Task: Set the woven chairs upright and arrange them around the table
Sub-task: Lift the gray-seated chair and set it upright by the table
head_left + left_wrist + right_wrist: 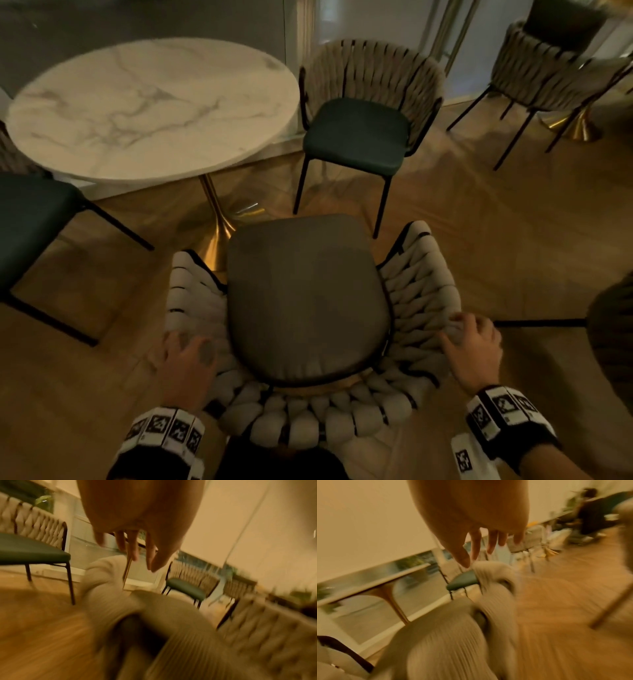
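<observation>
A woven chair (308, 298) with a grey seat stands upright in front of me, facing the round marble table (150, 102). My left hand (186, 356) hovers at the chair's left woven arm, blurred, with its fingers loose. In the left wrist view, the left hand (130, 547) has straight fingers above the blurred weave (111, 588) and holds nothing. My right hand (474, 342) lies at the right woven arm. In the right wrist view, the right hand (488, 545) has its fingers extended just over the weave (493, 577).
A green-seated woven chair (359, 130) stands upright at the table's right, another (30, 219) at its left. A further woven chair (548, 75) stands at the far right by a second gold base. The table's gold pedestal (219, 236) is just beyond my chair. A dark object (613, 335) sits at the right edge.
</observation>
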`<action>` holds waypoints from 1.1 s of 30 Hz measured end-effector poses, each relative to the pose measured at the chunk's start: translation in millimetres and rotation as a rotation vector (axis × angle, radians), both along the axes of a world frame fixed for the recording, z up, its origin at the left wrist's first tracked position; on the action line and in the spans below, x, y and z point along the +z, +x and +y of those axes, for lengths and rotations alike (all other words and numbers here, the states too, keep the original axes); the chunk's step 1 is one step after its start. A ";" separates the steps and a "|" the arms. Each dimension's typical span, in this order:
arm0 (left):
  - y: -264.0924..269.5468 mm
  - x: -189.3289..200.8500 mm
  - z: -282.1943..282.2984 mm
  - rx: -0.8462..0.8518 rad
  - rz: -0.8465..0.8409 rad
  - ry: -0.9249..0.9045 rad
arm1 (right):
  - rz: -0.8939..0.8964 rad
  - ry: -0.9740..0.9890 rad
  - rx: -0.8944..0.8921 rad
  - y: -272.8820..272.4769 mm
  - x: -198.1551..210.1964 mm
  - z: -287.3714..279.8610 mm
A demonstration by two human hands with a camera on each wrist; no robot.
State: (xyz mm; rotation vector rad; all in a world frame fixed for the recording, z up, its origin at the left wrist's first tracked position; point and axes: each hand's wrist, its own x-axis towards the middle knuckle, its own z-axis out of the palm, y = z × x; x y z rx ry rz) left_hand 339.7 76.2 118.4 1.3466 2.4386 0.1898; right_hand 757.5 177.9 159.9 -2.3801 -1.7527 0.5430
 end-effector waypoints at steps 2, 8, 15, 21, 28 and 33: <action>-0.5 -13.5 -18.5 0.070 -0.023 -0.143 | -0.012 -0.043 -0.099 4.9 -13.0 -18.7; 9.4 -8.6 -28.1 0.239 -0.290 -0.089 | 0.335 -0.205 -0.339 -10.4 -22.5 -26.5; -3.1 2.0 -24.2 0.188 -0.313 -0.122 | 0.314 -0.239 -0.463 -38.2 -18.4 -26.2; -20.4 -0.5 -43.4 0.238 -0.428 -0.050 | 0.261 -0.268 -0.459 -54.9 -17.2 -32.0; -62.4 -5.6 -67.4 0.331 -0.435 0.063 | 0.294 -0.318 -0.323 -100.4 -21.1 -38.0; -104.9 -4.5 -89.6 0.413 -0.359 0.082 | 0.330 -0.330 -0.202 -148.7 -29.0 -31.6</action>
